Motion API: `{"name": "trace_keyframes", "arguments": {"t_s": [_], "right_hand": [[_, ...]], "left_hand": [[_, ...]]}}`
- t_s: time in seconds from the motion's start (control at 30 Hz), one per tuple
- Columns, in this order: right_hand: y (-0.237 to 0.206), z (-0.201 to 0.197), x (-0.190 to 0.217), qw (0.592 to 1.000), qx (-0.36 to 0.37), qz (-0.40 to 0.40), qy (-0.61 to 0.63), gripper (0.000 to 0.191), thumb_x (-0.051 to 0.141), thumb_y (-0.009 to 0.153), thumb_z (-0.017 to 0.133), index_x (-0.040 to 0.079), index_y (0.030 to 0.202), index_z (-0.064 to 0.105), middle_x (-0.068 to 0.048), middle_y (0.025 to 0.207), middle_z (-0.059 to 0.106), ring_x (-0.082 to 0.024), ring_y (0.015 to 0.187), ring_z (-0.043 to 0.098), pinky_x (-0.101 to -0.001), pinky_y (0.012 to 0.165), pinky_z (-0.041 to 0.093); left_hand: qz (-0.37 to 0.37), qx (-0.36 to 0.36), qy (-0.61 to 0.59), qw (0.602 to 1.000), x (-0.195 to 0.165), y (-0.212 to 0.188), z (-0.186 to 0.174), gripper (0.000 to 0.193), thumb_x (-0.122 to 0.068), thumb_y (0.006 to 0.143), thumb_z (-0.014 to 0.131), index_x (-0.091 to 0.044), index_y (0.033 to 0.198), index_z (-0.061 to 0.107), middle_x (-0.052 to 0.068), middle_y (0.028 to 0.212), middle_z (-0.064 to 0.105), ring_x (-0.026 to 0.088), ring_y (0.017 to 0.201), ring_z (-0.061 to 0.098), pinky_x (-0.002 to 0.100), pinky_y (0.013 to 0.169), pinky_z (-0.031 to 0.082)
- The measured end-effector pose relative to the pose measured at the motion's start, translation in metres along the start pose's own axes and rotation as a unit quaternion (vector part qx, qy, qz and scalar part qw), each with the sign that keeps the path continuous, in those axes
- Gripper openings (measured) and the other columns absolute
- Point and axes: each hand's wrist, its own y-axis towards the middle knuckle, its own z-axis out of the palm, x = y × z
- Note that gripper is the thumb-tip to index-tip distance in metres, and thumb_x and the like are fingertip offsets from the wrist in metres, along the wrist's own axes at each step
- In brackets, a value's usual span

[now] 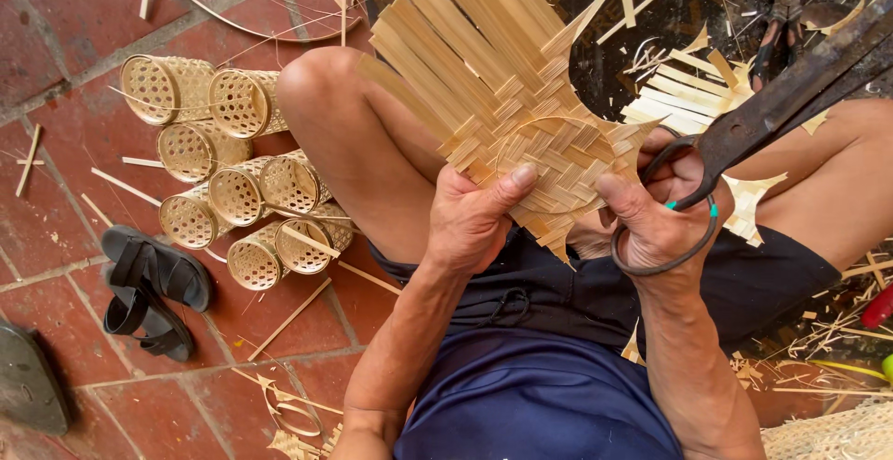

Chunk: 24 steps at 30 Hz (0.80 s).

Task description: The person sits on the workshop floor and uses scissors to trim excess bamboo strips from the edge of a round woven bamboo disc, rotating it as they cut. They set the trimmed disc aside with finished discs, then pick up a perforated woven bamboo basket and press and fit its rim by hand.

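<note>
Two hands work at the middle of the frame, above the person's lap. The left hand point(474, 218) grips the lower edge of a woven bamboo mat point(502, 97), with the thumb pressed flat on the weave and the other fingers behind it. The mat stands up toward the top centre, and its loose strips fan out to the upper left. A thin hoop point(521, 139) lies on the weave just above the thumb. The right hand point(656, 223) is closed around the loop handles of big dark scissors point(781, 102); its thumb touches the right edge of the mat. The blades point to the upper right corner, away from the mat.

At the left of the frame, a pile of small openwork baskets point(237, 181) lies on the red brick floor point(56, 13), beside the person's knee. Black sandals point(149, 288) lie at the lower left. Another woven piece point(693, 97) rests behind the scissors, and bamboo scraps point(837, 330) are scattered at the right.
</note>
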Motion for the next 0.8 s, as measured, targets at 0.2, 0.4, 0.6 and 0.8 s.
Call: {"name": "trace_keyframes", "arguments": {"t_s": [0.2, 0.4, 0.6, 0.8], "right_hand": [[0.000, 0.003, 0.018, 0.996, -0.026, -0.016, -0.087, 0.044, -0.001, 0.094, 0.081, -0.013, 0.127, 0.056, -0.015, 0.101, 0.064, -0.016, 0.074, 0.066, -0.0256, 0.062, 0.055], [0.001, 0.006, 0.031, 0.994, -0.012, -0.056, -0.095, 0.040, 0.000, 0.099, 0.080, -0.011, 0.128, 0.053, -0.019, 0.107, 0.070, -0.017, 0.087, 0.071, -0.0256, 0.077, 0.059], [-0.003, 0.000, 0.030, 0.986, -0.009, -0.114, -0.125, 0.039, -0.001, 0.100, 0.082, -0.011, 0.127, 0.054, -0.020, 0.112, 0.071, -0.018, 0.097, 0.072, -0.0266, 0.089, 0.059], [-0.010, -0.007, 0.020, 0.971, -0.023, -0.141, -0.192, 0.042, -0.002, 0.099, 0.087, -0.011, 0.129, 0.058, -0.016, 0.103, 0.069, -0.015, 0.085, 0.067, -0.0224, 0.076, 0.052]], "left_hand": [[-0.068, 0.048, -0.140, 0.987, 0.002, -0.001, -0.004, 0.045, -0.004, 0.103, 0.074, 0.008, 0.142, 0.056, 0.017, 0.131, 0.066, 0.027, 0.123, 0.065, 0.047, 0.114, 0.052], [-0.038, 0.044, -0.056, 0.997, 0.023, -0.003, 0.011, 0.049, 0.003, 0.097, 0.072, 0.003, 0.143, 0.055, 0.014, 0.130, 0.066, 0.023, 0.125, 0.064, 0.042, 0.113, 0.050], [-0.005, 0.032, -0.047, 0.998, 0.038, 0.003, 0.023, 0.030, 0.004, 0.102, 0.072, 0.008, 0.130, 0.061, 0.016, 0.115, 0.072, 0.022, 0.102, 0.071, 0.040, 0.097, 0.058], [0.011, -0.009, -0.013, 1.000, 0.028, 0.006, 0.035, 0.032, 0.001, 0.101, 0.073, 0.006, 0.131, 0.064, 0.013, 0.121, 0.072, 0.021, 0.108, 0.070, 0.037, 0.097, 0.058]]}}
